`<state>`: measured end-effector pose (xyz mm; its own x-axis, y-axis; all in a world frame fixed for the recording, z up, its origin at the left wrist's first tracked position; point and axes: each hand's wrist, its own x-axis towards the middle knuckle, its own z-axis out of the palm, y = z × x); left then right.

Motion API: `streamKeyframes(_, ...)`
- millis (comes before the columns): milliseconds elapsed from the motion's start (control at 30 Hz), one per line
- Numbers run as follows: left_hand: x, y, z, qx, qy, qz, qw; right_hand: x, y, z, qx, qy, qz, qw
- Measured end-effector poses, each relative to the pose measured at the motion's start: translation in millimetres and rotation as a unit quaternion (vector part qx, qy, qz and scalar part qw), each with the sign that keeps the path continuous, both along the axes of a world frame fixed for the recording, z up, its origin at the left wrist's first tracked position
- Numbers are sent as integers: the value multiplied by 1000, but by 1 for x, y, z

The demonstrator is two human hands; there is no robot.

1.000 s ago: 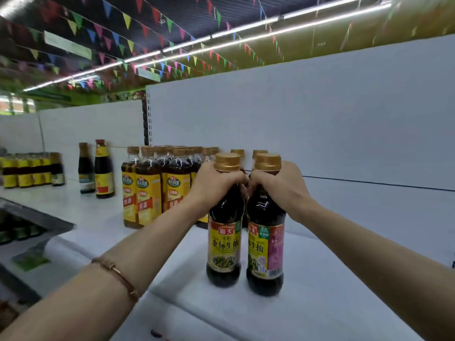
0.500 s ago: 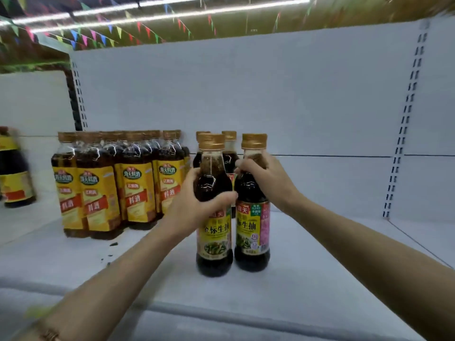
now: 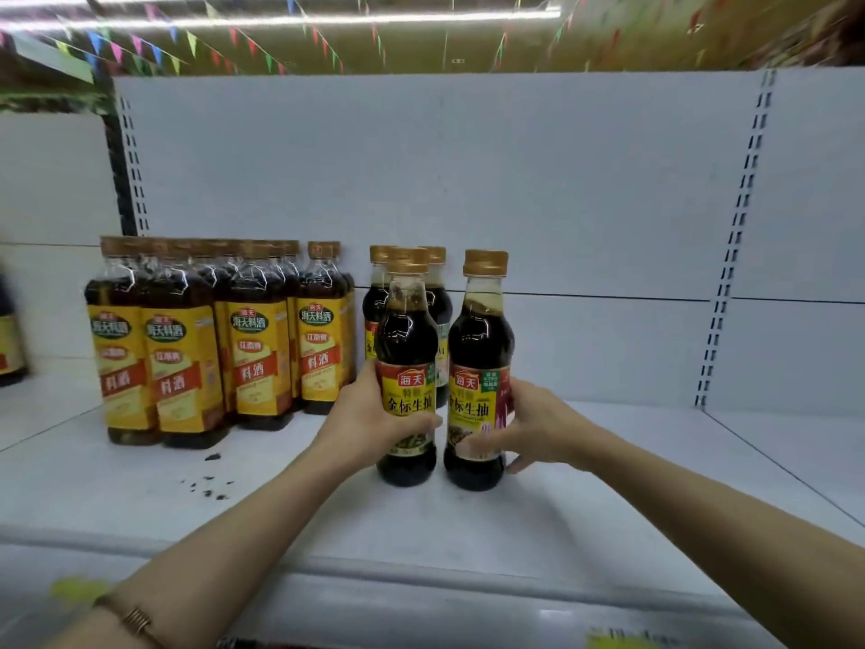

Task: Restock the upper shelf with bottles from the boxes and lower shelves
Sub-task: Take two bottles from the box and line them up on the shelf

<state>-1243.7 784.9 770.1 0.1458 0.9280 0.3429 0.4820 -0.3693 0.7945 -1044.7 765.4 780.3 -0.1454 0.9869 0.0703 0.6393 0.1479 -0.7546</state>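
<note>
While both stand on the upper shelf [image 3: 561, 508], two dark sauce bottles get gripped.
Left hand [image 3: 370, 423] wraps the left bottle [image 3: 406, 339]; right hand [image 3: 533, 428] curls round the right bottle [image 3: 480, 339], both nearly full.

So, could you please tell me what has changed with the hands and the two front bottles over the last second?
Both hands slid down from the necks to the labels: the left hand now holds the left bottle and the right hand the right bottle low down. Both grips stayed on. The two bottles stand upright on the shelf as before, and the yellow-label bottles have not moved.
</note>
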Motion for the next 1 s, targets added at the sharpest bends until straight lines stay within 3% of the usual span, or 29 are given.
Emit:
streamKeyframes(433,-12,61,-5,-20,-62,110,992,-13,65,-10,9,36,-53,998)
streamKeyframes(800,-10,84,-7,-27,-49,138,989,-12,93,-18,50,14,-58,997)
streamKeyframes(1000,-11,90,-6,-26,-43,107,993,-17,98,-18,45,5,-60,997)
